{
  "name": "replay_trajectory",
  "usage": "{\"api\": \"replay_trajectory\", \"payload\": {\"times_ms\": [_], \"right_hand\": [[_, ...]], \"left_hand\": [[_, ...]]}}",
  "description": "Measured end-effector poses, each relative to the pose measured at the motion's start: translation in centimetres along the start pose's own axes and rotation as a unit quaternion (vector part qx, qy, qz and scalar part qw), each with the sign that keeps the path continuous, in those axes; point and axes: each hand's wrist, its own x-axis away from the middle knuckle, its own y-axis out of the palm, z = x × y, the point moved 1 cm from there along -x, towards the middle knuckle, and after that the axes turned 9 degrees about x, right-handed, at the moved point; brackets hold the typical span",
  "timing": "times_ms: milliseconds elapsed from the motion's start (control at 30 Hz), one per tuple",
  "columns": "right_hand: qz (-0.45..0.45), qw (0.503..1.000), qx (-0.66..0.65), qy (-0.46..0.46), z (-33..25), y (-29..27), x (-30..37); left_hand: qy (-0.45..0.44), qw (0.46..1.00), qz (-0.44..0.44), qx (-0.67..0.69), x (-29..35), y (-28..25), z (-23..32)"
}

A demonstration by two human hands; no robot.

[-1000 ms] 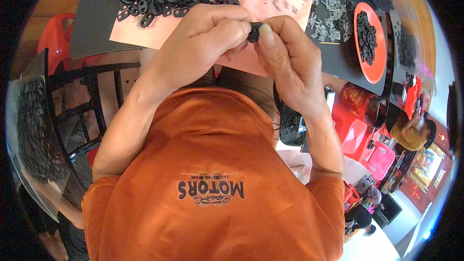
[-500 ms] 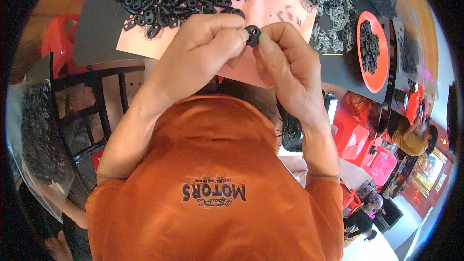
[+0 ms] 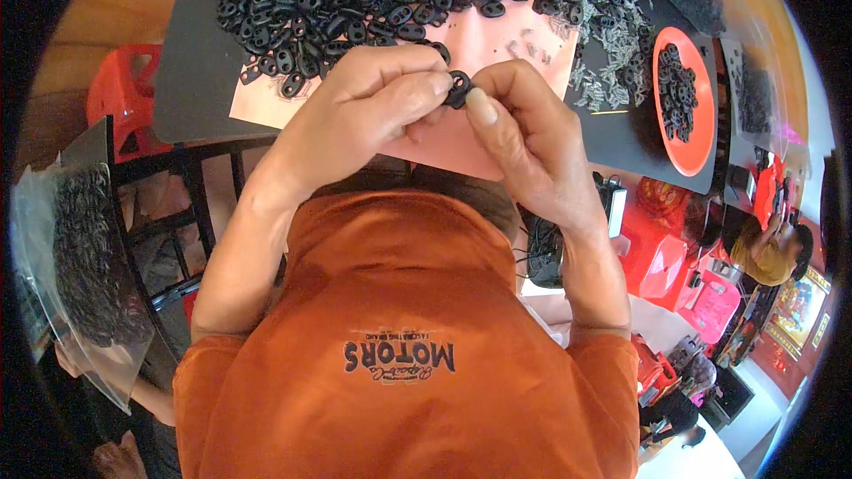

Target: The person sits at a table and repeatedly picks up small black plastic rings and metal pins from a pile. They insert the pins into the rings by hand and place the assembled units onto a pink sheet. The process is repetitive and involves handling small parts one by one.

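Observation:
Between my two hands is a small black two-hole cord lock (image 3: 457, 90), held up over a pale pink sheet (image 3: 484, 31). My left hand (image 3: 377, 102) pinches it from the left, its thumb and curled forefinger at the edge. From the other side my right hand (image 3: 528, 124) closes on it with thumb and forefinger. Just beyond my fingers lies a wide heap of similar black cord lock parts (image 3: 306, 18), partly on the sheet. Small metal springs (image 3: 612, 31) are piled to the right of the heap, with a few loose springs (image 3: 531, 46) on the sheet.
A red oval dish (image 3: 682, 160) of black parts stands at the table's right end. On the left are a red stool (image 3: 133, 102) and a clear bag of black parts (image 3: 89, 257). Red and pink chairs (image 3: 710, 306) and other people (image 3: 768, 257) appear at right.
The cord lock and both hands have shifted slightly down in the picture, and the cord lock has turned a little. My right thumb now lies across its lower right edge.

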Motion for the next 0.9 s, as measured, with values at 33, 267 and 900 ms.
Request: {"api": "replay_trajectory", "payload": {"times_ms": [33,267,900], "right_hand": [[0.005,0.999,0.033,-0.029,0.0,-0.1,-0.1],[0.018,0.973,0.165,-0.158,0.3,0.1,-0.3],[0.044,0.939,0.248,-0.233,0.7,0.5,-0.6]], "left_hand": [[-0.013,1.000,-0.009,0.017,0.0,-0.2,-0.1],[-0.101,0.990,-0.022,0.099,0.1,-0.5,0.1],[-0.018,0.999,-0.007,0.033,0.3,0.3,-0.2]]}}
